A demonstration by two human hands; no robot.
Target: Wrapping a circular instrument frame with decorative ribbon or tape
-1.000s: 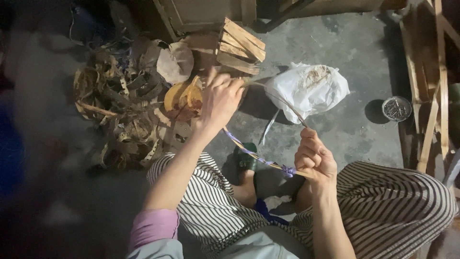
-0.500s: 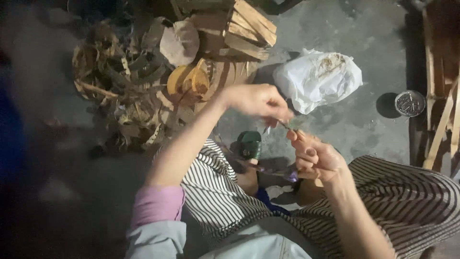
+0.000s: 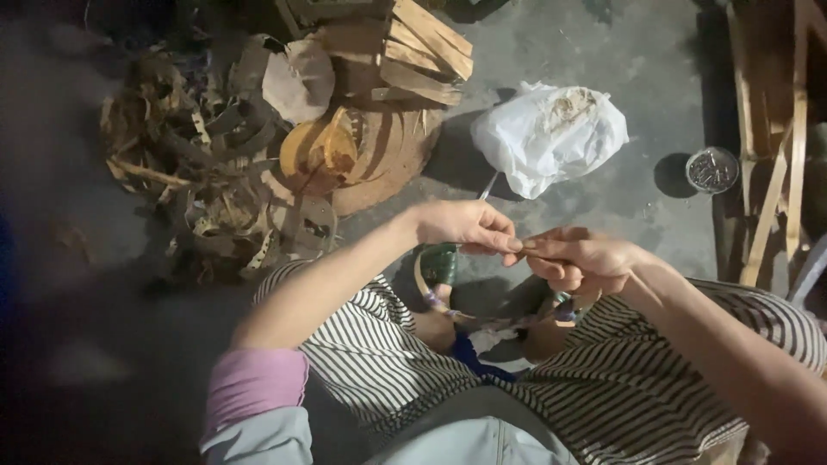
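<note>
Your left hand (image 3: 465, 227) and right hand (image 3: 579, 260): fingers pinched narrow, tips touching above your striped lap, what they pinch too small to tell. White plastic bag (image 3: 551, 138): on the floor beyond them. Small metal tin (image 3: 711, 169): to its right

Hands meet fingertip to fingertip over striped knees
Left hand (image 3: 461, 226) and right hand (image 3: 575, 258) pinch together; white plastic bag (image 3: 551, 133) and wood scraps (image 3: 413, 52) lie beyond
</note>
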